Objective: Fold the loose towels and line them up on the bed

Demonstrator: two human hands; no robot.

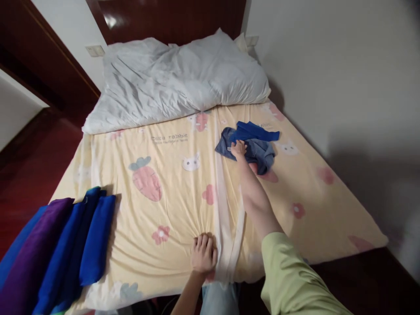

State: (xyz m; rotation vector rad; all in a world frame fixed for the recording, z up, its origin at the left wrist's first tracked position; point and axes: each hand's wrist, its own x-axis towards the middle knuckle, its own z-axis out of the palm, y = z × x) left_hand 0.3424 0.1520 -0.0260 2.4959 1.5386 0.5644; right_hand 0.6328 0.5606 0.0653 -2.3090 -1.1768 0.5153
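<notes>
My right hand reaches far across the bed, its fingers closed on a crumpled grey-blue garment. A bright blue cloth lies over the top of that garment, just beyond my fingers. Near the front edge of the bed, my left hand is curled into a fist and pressed down on the yellow bedsheet. Creases in the sheet spread out from under it. Whether any sheet is caught in those fingers is hidden.
Several rolled or folded cloths, blue ones and a purple one, line the bed's left front corner. A big pale grey pillow or quilt lies along the dark headboard. The white wall stands on the right.
</notes>
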